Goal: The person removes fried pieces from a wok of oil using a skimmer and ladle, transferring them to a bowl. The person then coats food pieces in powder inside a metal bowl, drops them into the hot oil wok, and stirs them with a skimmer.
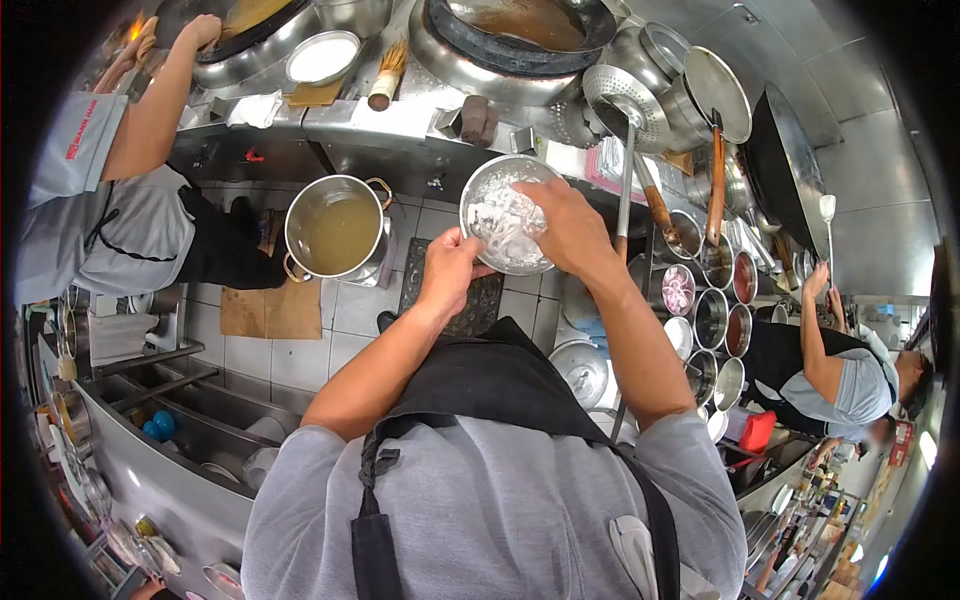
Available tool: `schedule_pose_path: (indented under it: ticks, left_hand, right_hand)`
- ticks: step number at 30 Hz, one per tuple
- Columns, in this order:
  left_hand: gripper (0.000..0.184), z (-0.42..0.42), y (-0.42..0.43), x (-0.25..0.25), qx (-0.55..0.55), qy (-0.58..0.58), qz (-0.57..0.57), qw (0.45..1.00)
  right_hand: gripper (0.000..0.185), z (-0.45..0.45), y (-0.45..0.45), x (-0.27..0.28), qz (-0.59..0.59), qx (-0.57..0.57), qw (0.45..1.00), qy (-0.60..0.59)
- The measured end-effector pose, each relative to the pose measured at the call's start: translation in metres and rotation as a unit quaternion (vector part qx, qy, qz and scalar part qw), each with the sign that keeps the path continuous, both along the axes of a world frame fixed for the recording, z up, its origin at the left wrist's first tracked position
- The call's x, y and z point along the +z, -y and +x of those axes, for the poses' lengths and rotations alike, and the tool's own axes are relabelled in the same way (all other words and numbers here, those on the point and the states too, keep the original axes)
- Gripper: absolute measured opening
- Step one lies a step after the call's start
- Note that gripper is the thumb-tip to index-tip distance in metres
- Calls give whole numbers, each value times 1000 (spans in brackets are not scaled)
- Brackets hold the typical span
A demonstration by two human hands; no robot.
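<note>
Left hand (448, 268): fingers closed on bowl (500, 168), near-left rim.
Right hand (572, 228): fingers inside, right side; couldn't tell grip.
Bowl: right of pot (335, 187), nearer than far counter (340, 122); held white-coated pieces (500, 215).

Right hand (562, 222) in bowl (478, 181); white powder (491, 213)

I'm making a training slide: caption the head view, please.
Left hand holds a bowl; right hand reaches in at its white-coated contents.

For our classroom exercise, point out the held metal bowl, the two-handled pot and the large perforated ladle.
Metal bowl (466, 204), head view: left rim.
Two-handled pot (335, 185), head view: upper inner wall.
Perforated ladle (607, 82), head view: holed head.
</note>
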State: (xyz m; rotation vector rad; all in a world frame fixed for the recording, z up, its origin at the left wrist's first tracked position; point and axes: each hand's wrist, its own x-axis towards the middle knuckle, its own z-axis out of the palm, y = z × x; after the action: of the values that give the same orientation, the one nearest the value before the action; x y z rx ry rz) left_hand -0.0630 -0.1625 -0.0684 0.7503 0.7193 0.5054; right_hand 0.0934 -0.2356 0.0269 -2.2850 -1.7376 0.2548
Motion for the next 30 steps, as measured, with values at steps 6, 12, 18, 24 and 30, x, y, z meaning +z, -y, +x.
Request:
schedule_pose_path:
  ticks: [6,12,18,24,30]
  left_hand:
    - [11,-3,7,6,-14,-2,14,1000]
    - [11,-5,7,9,-13,3,-7,1000]
    - [11,-11,13,-1,-5,2,-14,1000]
    - [12,-15,19,7,-9,25,-22,999]
    - [14,-11,15,9,11,28,-8,1000]
  right_hand:
    - [47,5,-3,-30,29,-8,999,-14]
    - [41,0,5,4,145,-25,989,-24]
    - [24,13,15,-9,78,-8,994,-78]
    - [21,1,17,17,197,-71,970,-123]
    - [29,22,18,-10,182,-51,977,-102]
